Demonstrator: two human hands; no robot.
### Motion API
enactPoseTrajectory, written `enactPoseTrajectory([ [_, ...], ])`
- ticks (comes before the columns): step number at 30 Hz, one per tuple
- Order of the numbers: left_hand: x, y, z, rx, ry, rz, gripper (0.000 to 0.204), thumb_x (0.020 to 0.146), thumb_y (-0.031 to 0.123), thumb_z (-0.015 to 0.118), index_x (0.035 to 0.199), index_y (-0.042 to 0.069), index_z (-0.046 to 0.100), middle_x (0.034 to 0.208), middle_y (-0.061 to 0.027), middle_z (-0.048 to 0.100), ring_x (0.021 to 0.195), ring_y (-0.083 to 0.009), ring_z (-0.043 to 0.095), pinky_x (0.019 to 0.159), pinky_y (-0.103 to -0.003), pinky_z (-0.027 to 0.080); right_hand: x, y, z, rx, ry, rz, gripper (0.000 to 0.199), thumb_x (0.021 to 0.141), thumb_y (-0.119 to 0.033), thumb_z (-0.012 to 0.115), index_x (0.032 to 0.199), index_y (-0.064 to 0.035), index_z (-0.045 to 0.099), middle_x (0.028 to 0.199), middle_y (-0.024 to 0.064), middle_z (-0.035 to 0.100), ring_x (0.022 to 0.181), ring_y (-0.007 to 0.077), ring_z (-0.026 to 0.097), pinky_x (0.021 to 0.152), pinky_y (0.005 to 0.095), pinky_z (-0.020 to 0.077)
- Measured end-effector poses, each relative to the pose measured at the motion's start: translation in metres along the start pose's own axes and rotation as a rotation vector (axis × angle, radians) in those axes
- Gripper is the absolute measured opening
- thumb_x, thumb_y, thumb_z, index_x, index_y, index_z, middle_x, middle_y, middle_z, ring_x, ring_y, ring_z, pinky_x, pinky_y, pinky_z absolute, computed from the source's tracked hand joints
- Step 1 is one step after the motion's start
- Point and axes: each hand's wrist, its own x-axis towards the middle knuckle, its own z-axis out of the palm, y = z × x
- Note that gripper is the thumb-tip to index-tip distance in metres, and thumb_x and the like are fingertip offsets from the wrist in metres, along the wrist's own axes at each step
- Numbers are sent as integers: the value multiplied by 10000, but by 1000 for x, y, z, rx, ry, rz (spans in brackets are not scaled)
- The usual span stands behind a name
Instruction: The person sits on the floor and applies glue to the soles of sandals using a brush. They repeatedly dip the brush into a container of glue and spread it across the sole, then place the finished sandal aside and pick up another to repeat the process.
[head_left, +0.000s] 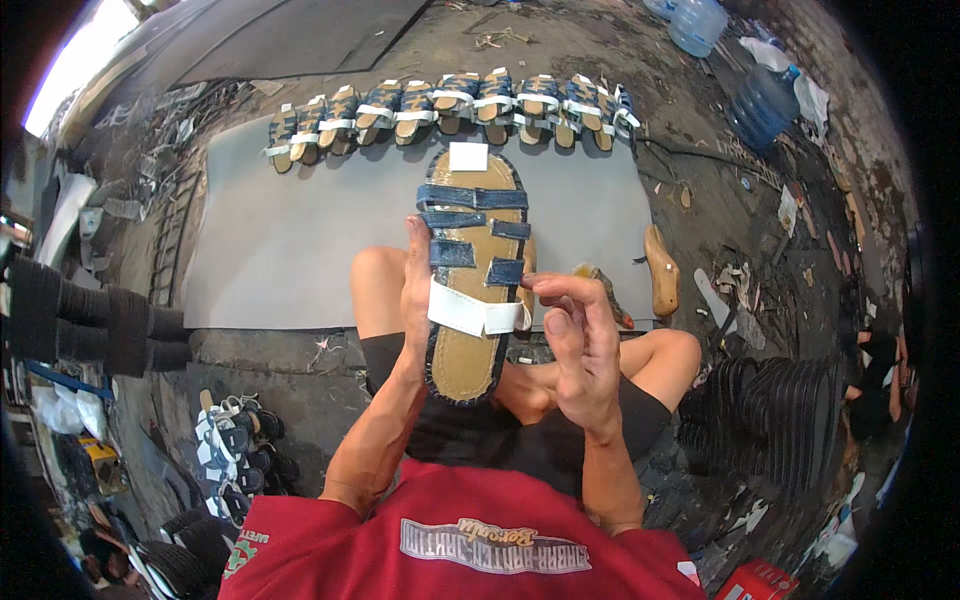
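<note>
A sandal [467, 345] with a tan insole, dark blue straps and a white band across it is held up in front of me, its white-tagged end pointing away. My left hand [417, 290] grips it along the left edge, thumb up beside the blue straps. On the other side, my right hand [580, 340] has its fingers bent and apart, with a fingertip at the sandal's right edge by the lowest blue strap. Whether that fingertip touches the edge I cannot tell. Nothing shows between the right thumb and fingers.
A grey sheet [300, 240] lies ahead, with a row of strapped sandals [457, 95] along its far edge. A wooden shoe last [660, 270] stands to the right. Stacked black soles [770, 420] sit at lower right, more sandals [240, 445] at lower left. Blue water jugs [765, 105] are far right.
</note>
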Motion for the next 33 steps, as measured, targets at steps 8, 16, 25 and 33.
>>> enactPoseTrajectory([
  [8,-2,-26,-4,66,12,147,705,1103,596,310,1255,-21,614,1037,-126,741,847,-162,738,758,-293,616,-6,4,6,76,0,93,207,985,-159,685,1134,-34,614,1008,8,606,803,71,502,723,251,439],
  [16,-4,-24,-10,-123,-2,111,633,1120,542,322,1234,-16,597,1003,-105,731,822,-145,722,737,-283,603,-7,6,7,-3,-19,-6,142,954,-133,711,1016,-47,616,972,25,591,774,96,483,708,258,430],
  [25,-5,-7,-9,34,50,89,753,1094,628,273,1253,-14,633,1029,-132,752,856,-155,741,731,-284,619,-2,1,-1,451,-108,229,155,1027,-108,586,1120,8,632,1173,88,577,970,109,526,866,260,444],
  [33,-1,-19,-17,-268,-56,-111,747,1073,657,325,1298,3,608,1054,-136,740,855,-194,742,736,-308,628,2,-3,7,-66,-184,59,195,969,-117,659,1139,-24,685,1210,110,570,1035,181,578,900,301,479],
])
